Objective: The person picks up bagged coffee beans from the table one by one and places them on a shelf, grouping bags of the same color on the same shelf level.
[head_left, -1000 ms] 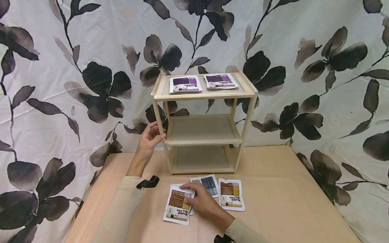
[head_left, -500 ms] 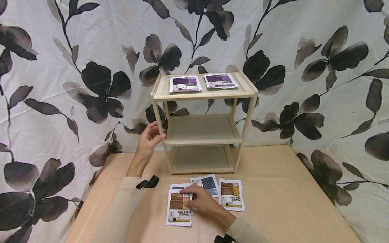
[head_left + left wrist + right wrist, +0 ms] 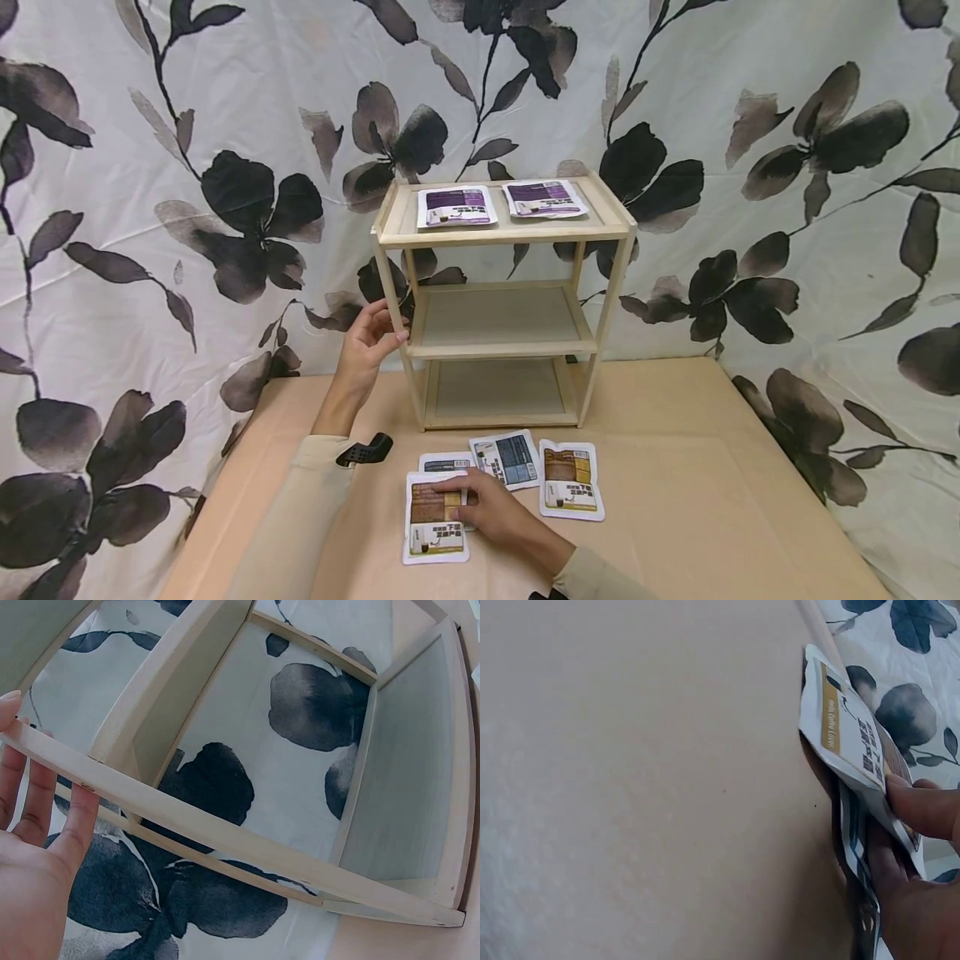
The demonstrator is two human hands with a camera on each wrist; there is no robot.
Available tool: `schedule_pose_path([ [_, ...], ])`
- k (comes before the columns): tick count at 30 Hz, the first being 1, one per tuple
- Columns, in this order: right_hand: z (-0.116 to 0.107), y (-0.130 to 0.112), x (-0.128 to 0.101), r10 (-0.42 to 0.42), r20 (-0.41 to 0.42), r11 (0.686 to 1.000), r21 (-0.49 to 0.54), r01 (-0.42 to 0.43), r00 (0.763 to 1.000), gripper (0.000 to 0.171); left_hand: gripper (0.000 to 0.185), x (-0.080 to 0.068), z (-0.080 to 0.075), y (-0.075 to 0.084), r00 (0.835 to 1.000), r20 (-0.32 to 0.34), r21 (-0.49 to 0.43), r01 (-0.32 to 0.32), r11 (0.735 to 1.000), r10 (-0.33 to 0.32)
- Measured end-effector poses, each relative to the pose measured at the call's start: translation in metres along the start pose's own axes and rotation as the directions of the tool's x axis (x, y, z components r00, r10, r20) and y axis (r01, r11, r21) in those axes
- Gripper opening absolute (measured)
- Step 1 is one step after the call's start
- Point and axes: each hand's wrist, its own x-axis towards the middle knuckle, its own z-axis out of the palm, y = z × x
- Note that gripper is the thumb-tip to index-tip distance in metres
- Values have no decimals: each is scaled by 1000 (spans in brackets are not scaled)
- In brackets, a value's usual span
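Right hand: the right hand [image 3: 491, 512] pinches a brown sachet [image 3: 433, 517] at its right edge, thumb on top and fingers under it; the right wrist view shows the packet's edge lifted off the bench [image 3: 675, 517].
Brown sachet: low on the bench in front of the wooden shelf rack [image 3: 501, 300], to the left of the hand that holds it, overlapping a white sachet [image 3: 444, 462] that lies beneath it.
Left hand: the left hand [image 3: 369, 340] rests against the rack's front left post at the height of the middle shelf, fingers straight and spread along the wood.
Neighbours: a blue-labelled sachet [image 3: 508, 459] and a second brown sachet [image 3: 570, 490] lie flat just to the right, near the rack's foot; two purple sachets [image 3: 457, 206] lie on the top shelf.
Hard to make out: the print on the packets is too small to read; the white sachet is mostly covered; the right wrist view cuts off the hand and most of the packet.
Change: compared with a second ago, the held sachet sits a little lower and further left, uncovering more of the white sachet; the left hand is where it was.
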Motion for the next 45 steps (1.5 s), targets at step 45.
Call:
schedule_pose_path([
  [45, -21, -6, -14, 65, 135, 934, 340, -107, 989, 60, 46, 1, 0, 4, 1000, 10, 13, -1, 1000, 1],
])
